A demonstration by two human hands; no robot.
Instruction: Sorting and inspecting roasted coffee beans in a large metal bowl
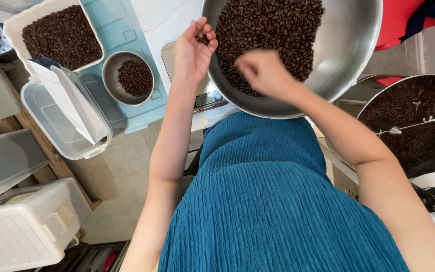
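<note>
Head view: left hand cupped, grasping a few beans; right hand blurred over bowl, grip unclear.

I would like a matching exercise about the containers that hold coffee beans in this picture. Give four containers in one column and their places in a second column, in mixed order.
Containers:
1. big steel bowl
2. small steel bowl
3. white tray
4. round drum with stirring arm

Places:
A. top left corner
B. far right
C. under both hands, top centre
D. on the light blue surface, beside the clear plastic box

Pairs: 1-C, 2-D, 3-A, 4-B
</note>
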